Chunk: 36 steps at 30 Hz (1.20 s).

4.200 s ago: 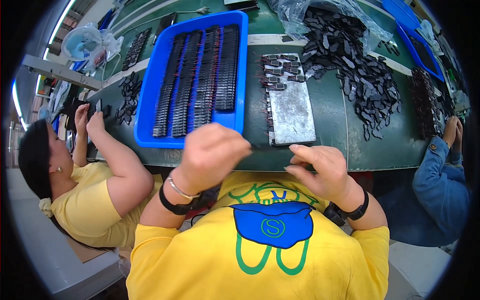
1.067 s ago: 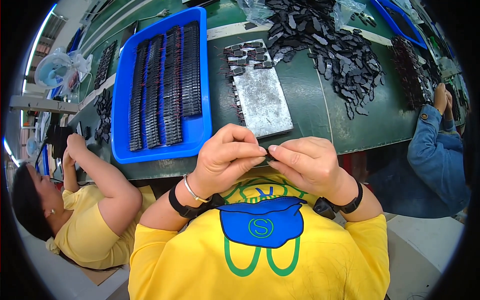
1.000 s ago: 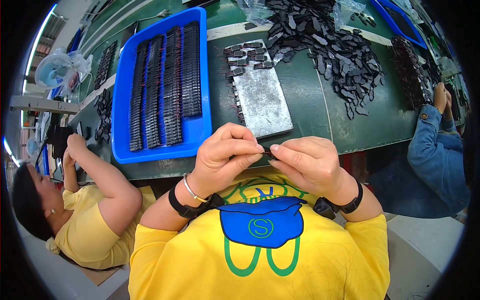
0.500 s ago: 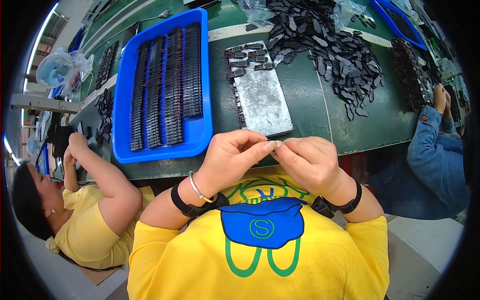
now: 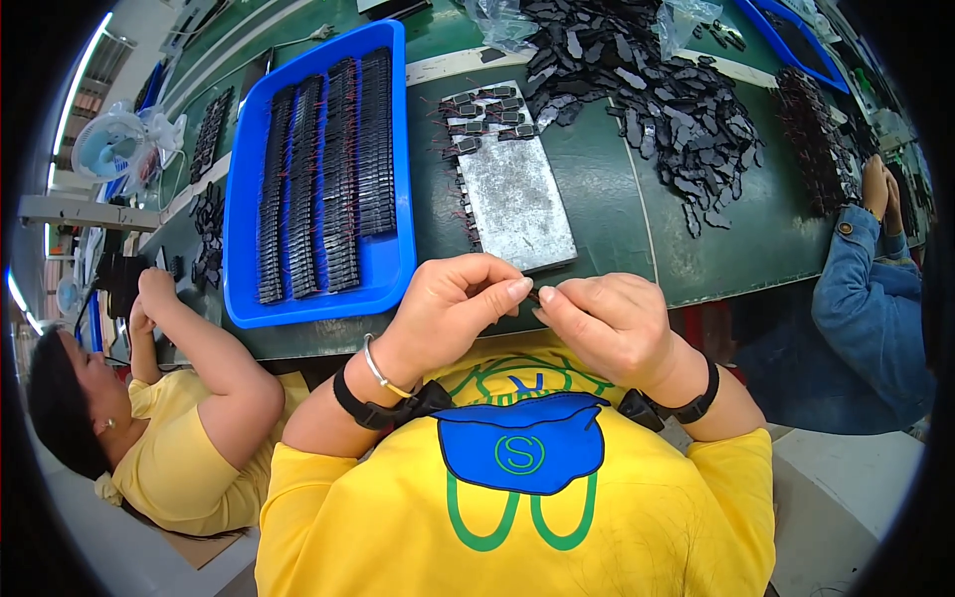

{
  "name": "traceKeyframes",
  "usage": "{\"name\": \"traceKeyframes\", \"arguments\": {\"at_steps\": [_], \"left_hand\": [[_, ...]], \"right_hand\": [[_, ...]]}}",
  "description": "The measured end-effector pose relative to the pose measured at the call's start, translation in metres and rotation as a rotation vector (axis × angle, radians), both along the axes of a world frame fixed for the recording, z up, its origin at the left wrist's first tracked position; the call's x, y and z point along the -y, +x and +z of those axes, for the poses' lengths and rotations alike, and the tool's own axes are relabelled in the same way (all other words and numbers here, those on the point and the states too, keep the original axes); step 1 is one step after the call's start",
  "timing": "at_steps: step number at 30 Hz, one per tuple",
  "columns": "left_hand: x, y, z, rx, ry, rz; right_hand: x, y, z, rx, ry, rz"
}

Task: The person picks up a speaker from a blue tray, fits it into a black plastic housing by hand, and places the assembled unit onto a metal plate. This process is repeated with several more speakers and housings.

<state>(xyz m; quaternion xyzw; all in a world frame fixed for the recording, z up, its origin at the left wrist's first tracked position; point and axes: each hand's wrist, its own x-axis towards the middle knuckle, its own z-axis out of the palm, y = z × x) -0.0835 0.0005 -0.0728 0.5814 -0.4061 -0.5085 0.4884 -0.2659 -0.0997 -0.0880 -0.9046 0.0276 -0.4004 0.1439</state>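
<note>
Both my hands meet just in front of the table's near edge, thumbs against bent index fingers. Between the fingertips a small dark part with a reddish spot shows; the fingers cover most of it. My left hand pinches its left side, and my right hand pinches the right. Beyond them lies a grey metal plate. Several small black wired components sit on its far end, and more line its left side.
Left of the plate, a blue tray holds long rows of black parts. A heap of flat black pieces spreads at the far right. Co-workers sit on both sides, a bare arm at left and a denim sleeve at right.
My fingertips have drawn slightly apart, my left hand shifting a little left. The dark part between them now shows more. The table things appear shifted slightly left in view.
</note>
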Motion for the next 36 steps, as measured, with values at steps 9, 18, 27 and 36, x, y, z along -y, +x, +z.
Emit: {"name": "traceKeyframes", "arguments": {"at_steps": [9, 18, 27, 36], "left_hand": [[0.001, 0.011, 0.007, -0.263, 0.123, -0.157], [-0.004, 0.013, 0.001, -0.264, 0.056, -0.156], [-0.003, 0.013, -0.006, -0.364, 0.049, -0.131], [-0.007, 0.015, -0.006, -0.326, 0.051, -0.169]], "right_hand": [[0.001, -0.002, -0.002, 0.067, 0.067, 0.097], [0.015, -0.017, 0.005, 0.094, 0.227, 0.024], [0.068, -0.086, 0.003, -0.379, 0.177, -0.751], [0.092, -0.073, 0.011, -0.723, 0.047, -0.526]]}}
